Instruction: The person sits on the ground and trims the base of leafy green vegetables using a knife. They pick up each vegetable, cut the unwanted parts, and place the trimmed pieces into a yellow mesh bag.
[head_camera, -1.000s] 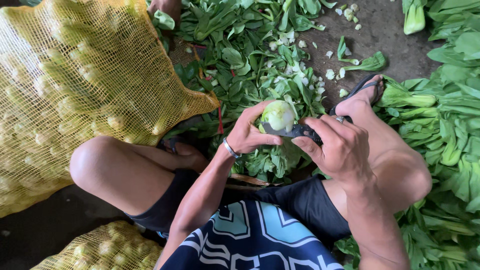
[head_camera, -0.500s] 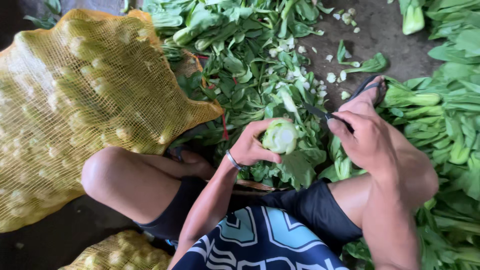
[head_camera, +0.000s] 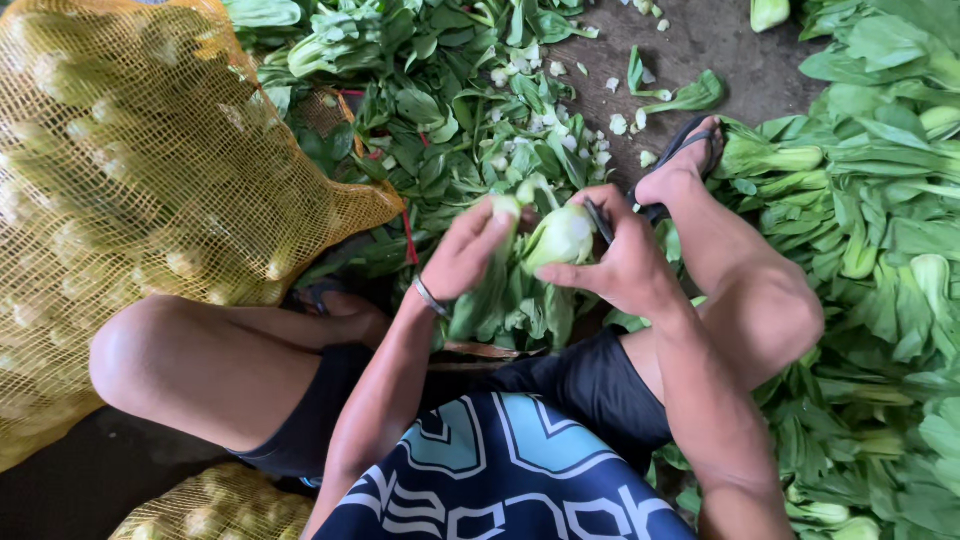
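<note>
your left hand (head_camera: 465, 252) closes on the bok choy (head_camera: 556, 238) leaves, steadying it; your right hand (head_camera: 625, 265) grips a knife (head_camera: 598, 220) for trimming.

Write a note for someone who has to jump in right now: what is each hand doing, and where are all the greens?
Left hand: its fingers pull a stalk off the green vegetable.
Right hand: grips that vegetable and a small knife.
Heap of loose leaves lies on the ground ahead; a stack of whole greens is on the right.
Yellow net sack on the left is packed full; a second sack lies by the knee.
Done: many leaves stripped. Left: this vegetable and the stack on the right.
</note>
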